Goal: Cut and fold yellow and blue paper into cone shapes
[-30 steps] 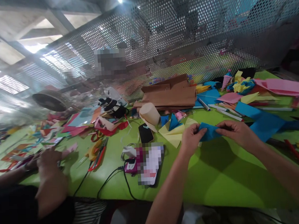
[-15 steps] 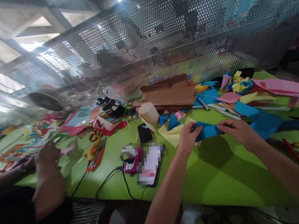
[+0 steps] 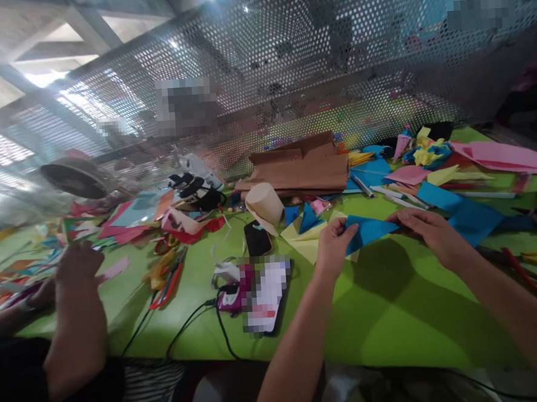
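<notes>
Between my two hands a folded piece of blue paper (image 3: 370,231) is stretched out above the green table. My left hand (image 3: 334,245) pinches its left end between thumb and fingers. The narrower right tip is gripped by the fingertips of my right hand (image 3: 427,227). Under and behind my left hand lie folded yellow paper (image 3: 298,240) and a pointed blue paper piece (image 3: 309,218). To the right of the held piece, more blue paper (image 3: 476,220) rests on the table.
Left of my forearm lie a phone (image 3: 269,298), a purple power strip (image 3: 233,300) with cables, and a glue gun (image 3: 166,277). A tan paper roll (image 3: 264,204) and brown paper (image 3: 298,169) stand behind. At far left a co-worker's hand (image 3: 79,261) handles paper. Red-handled pliers (image 3: 523,276) lie right.
My right hand has shifted slightly right and the blue paper now shows a longer, tapering shape between my hands. The co-worker's hand at left has moved a little left.
</notes>
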Tool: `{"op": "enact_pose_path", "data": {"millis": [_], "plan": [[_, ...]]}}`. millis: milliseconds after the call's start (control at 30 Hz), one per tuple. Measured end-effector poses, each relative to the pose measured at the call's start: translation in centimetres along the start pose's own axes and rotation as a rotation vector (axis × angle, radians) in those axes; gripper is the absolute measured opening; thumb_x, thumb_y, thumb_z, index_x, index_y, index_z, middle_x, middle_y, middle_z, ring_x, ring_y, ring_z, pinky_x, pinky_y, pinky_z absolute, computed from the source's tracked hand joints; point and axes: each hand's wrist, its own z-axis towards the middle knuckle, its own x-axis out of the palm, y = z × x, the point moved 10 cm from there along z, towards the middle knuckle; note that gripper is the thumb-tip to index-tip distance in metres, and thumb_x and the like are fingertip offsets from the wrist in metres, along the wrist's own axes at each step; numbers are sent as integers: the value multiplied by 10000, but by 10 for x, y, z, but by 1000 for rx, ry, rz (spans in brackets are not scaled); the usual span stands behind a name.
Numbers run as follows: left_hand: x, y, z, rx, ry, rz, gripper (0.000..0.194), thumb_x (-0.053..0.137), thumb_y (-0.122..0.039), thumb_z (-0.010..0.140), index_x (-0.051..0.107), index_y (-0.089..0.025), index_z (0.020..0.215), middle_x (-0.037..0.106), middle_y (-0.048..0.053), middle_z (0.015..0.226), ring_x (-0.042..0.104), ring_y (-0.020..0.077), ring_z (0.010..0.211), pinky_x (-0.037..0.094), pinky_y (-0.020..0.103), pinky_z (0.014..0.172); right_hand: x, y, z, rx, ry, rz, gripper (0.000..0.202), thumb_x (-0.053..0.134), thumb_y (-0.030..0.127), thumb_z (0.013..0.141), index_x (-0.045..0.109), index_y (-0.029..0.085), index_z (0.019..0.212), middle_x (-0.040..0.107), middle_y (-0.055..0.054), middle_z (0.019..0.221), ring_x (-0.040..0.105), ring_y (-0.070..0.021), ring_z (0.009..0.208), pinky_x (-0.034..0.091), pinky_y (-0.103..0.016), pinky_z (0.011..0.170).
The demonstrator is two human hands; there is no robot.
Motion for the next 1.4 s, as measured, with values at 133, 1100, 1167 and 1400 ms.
{"op": "enact_pose_path", "data": {"millis": [133, 1100, 1167, 1400], "plan": [[3, -1, -1, -7, 24, 19, 380, 830, -479, 727, 651, -154, 810, 584, -29, 706, 490, 110, 685, 364, 244, 669, 3, 3, 1, -47, 13, -88, 425, 786, 656, 766, 760, 240, 849, 725, -24, 826, 634, -209, 804, 486, -338, 747], [6, 10, -2, -136, 102, -27, 524, 858, -623, 684, 667, -161, 841, 549, -27, 751, 457, 101, 700, 360, 230, 663, 8, 6, 6, -74, 45, -172, 545, 799, 783, 601, 751, 248, 697, 747, -45, 728, 632, -227, 707, 498, -366, 682], [6, 12, -2, -151, 107, -40, 527, 860, -622, 680, 666, -162, 846, 554, -27, 753, 464, 99, 699, 369, 228, 662, 7, 5, 7, -75, 39, -175, 553, 797, 793, 588, 744, 252, 688, 744, -47, 716, 630, -227, 697, 496, -369, 668], [16, 10, -7, -176, 190, -25, 558, 903, -604, 625, 687, -157, 879, 630, -6, 804, 539, 114, 728, 429, 241, 695, 10, 4, 5, -76, 73, -202, 497, 819, 722, 631, 758, 236, 713, 750, -49, 718, 630, -224, 697, 483, -358, 660]]}}
